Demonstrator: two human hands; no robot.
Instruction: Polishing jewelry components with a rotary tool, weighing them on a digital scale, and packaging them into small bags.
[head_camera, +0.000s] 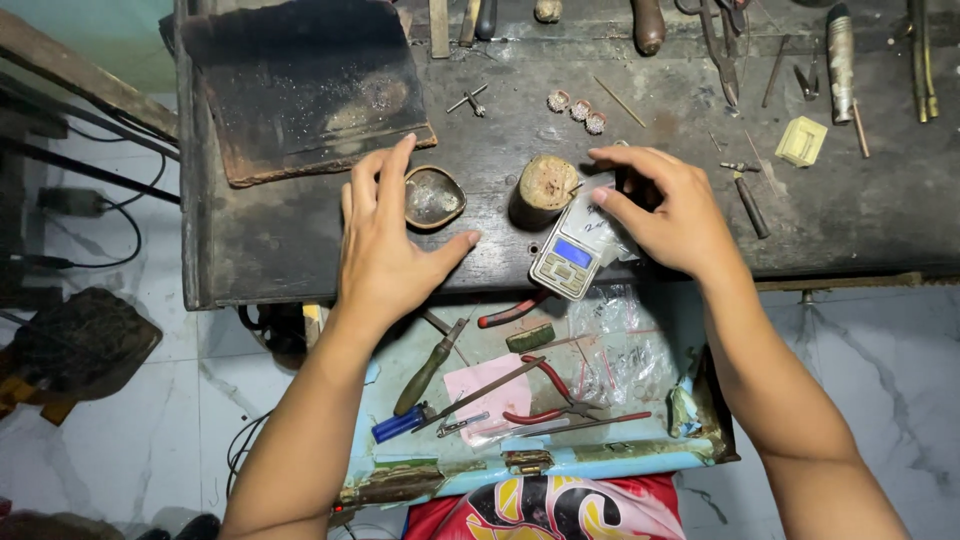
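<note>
Worktop (830, 215) of dark, scarred wood fills the upper part of the view, with a rusty flat slab (300, 90) lying on its left end. Below its front edge an open blue drawer (660, 455) holds red-handled pliers (545, 395), a green-handled tool (428, 368), a pink slip of paper (485, 385) and crumpled clear plastic bags (620, 350). The left hand (385, 250) rests flat on the worktop with fingers spread wide, holding nothing, its fingertips just beside a small shallow metal dish (433, 197). The right hand (670, 210) is curled over the far end of a small silver pocket scale (568, 255), which lies tilted at the worktop's front edge with its blue screen lit; the fingers are narrowed around something dark at the scale's top, though what they grip cannot be told. Between the two hands stands a short wooden stump (543, 190), touching the scale's upper corner. Farther back lie three small round beaded pieces (578, 105), and to the right a pale yellow block (801, 141).
</note>
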